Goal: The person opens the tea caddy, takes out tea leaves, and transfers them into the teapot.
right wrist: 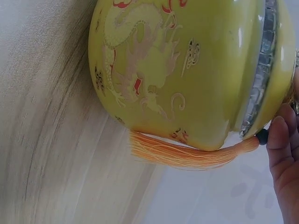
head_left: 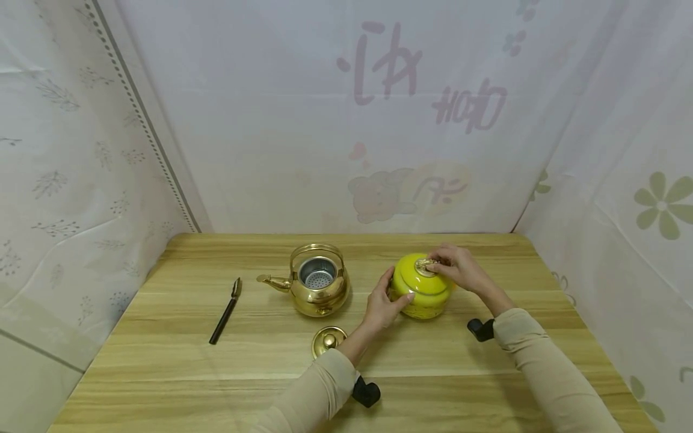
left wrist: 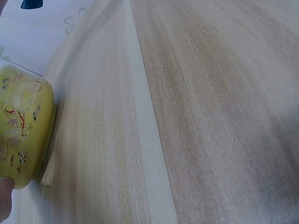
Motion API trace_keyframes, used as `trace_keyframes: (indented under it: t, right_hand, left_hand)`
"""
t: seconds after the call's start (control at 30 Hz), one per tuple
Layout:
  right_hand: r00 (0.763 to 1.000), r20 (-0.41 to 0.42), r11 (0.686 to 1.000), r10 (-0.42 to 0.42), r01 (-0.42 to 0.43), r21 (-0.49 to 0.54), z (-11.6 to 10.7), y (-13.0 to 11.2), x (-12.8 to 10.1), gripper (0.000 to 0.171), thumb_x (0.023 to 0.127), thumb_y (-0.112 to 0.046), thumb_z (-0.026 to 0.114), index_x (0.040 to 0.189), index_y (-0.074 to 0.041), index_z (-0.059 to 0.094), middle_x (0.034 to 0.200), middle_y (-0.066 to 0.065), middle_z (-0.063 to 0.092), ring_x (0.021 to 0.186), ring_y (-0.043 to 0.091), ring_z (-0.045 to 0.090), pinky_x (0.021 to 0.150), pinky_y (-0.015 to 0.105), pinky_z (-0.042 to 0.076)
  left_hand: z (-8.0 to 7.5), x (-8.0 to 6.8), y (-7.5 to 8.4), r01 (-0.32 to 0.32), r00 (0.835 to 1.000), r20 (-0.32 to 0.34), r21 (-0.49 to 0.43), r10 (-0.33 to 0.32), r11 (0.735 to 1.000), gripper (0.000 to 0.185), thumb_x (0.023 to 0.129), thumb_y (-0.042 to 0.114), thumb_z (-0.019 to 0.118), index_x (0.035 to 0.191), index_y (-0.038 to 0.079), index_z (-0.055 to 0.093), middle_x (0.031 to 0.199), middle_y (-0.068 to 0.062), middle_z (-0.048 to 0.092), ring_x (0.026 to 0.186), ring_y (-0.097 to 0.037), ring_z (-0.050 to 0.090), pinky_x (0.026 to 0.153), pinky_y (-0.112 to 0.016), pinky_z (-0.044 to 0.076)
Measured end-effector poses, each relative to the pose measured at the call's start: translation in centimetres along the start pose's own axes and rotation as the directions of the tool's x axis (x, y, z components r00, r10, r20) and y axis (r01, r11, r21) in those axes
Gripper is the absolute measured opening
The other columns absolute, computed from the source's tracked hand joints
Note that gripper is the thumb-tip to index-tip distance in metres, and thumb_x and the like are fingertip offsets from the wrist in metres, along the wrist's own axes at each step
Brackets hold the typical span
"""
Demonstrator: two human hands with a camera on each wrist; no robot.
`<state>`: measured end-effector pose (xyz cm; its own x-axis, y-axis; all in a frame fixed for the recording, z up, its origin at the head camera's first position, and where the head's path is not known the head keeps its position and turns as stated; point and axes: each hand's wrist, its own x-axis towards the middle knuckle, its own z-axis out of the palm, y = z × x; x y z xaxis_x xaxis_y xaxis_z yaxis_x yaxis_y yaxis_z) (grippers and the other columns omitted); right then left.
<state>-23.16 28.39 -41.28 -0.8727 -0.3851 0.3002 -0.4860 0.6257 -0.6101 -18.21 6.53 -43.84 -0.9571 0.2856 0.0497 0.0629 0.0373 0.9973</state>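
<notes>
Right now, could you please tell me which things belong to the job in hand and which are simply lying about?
In hand, judging by touch:
Yellow jar, held by the left hand
Yellow lid, its gold knob pinched by the right hand

Lying about, untouched:
Gold teapot, open
Gold lid
Black-handled tool

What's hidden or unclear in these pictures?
Head: inside of round, glossy yellow jar, covered by its yellow lid.
Head: lower right part of round gold metal lid, behind left forearm.
Left wrist: most of left hand, beyond left edge.
Right wrist: most of gold knob, hidden by right hand and right edge.
</notes>
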Motion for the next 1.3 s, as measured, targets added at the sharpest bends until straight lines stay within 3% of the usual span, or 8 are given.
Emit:
trace_keyframes:
  t: [0.17,0.37,0.63,0.73,0.97,1.3]
  right_hand:
    - [0.999,-0.049,0.999,0.023,-0.020,0.047,-0.6,-0.3,0.2,0.008,0.087,-0.002,0.064,0.093,0.002,0.068,0.082,0.010,0.063,0.062,0.009,0.047,0.051,0.022,0.043]
    - [0.995,-0.056,0.996,0.085,-0.087,-0.020,-0.9,-0.9,0.0,0.011,0.087,-0.009,0.066,0.095,-0.002,0.070,0.088,0.009,0.064,0.068,0.013,0.050,0.056,0.022,0.045]
    - [0.988,-0.157,0.999,0.009,-0.015,-0.034,-1.0,-0.8,-0.9,0.009,0.083,-0.002,0.069,0.091,0.001,0.069,0.083,0.009,0.064,0.064,0.007,0.048,0.053,0.020,0.044]
    - [0.984,-0.176,0.999,-0.007,0.001,-0.036,-1.2,-0.7,-1.3,0.008,0.082,-0.001,0.069,0.090,0.001,0.069,0.082,0.010,0.064,0.064,0.007,0.048,0.052,0.020,0.044]
    - [0.980,-0.194,0.997,0.040,-0.051,-0.055,-1.7,-0.9,-2.5,0.008,0.082,-0.002,0.070,0.090,-0.001,0.069,0.086,0.009,0.063,0.068,0.006,0.049,0.055,0.018,0.044]
    - [0.973,-0.230,0.994,0.020,-0.045,-0.103,-2.4,-0.8,-5.4,0.009,0.078,0.002,0.073,0.087,0.000,0.069,0.080,0.006,0.062,0.064,0.002,0.048,0.053,0.018,0.045]
  left_hand:
    - [0.1,0.0,-0.1,0.009,1.000,-0.012,0.007,-0.009,1.000,0.068,0.086,0.004,0.065,0.142,-0.009,0.029,0.145,-0.027,0.034,0.136,-0.037,0.032,0.112,-0.048,0.027]
    - [0.0,-0.1,-0.1,0.012,1.000,-0.012,0.001,-0.012,1.000,0.069,0.086,0.004,0.066,0.142,-0.009,0.028,0.145,-0.027,0.034,0.136,-0.038,0.031,0.113,-0.048,0.026]
    - [0.1,0.0,-0.5,0.010,1.000,-0.012,-0.012,-0.011,1.000,0.069,0.086,0.003,0.065,0.142,-0.010,0.027,0.145,-0.028,0.033,0.136,-0.039,0.031,0.113,-0.047,0.025]
    - [0.3,0.3,-1.0,0.004,1.000,-0.022,-0.015,-0.004,1.000,0.069,0.085,0.001,0.066,0.142,-0.010,0.028,0.145,-0.029,0.034,0.136,-0.039,0.031,0.112,-0.048,0.025]
    - [0.7,1.6,-4.2,0.001,0.999,-0.037,0.019,0.000,1.000,0.073,0.085,0.010,0.069,0.145,-0.001,0.029,0.147,-0.021,0.035,0.137,-0.032,0.032,0.113,-0.043,0.027]
    - [0.7,1.9,-4.6,-0.010,0.999,-0.040,0.050,0.012,0.999,0.073,0.084,0.013,0.071,0.145,0.001,0.031,0.145,-0.019,0.039,0.135,-0.030,0.036,0.112,-0.040,0.030]
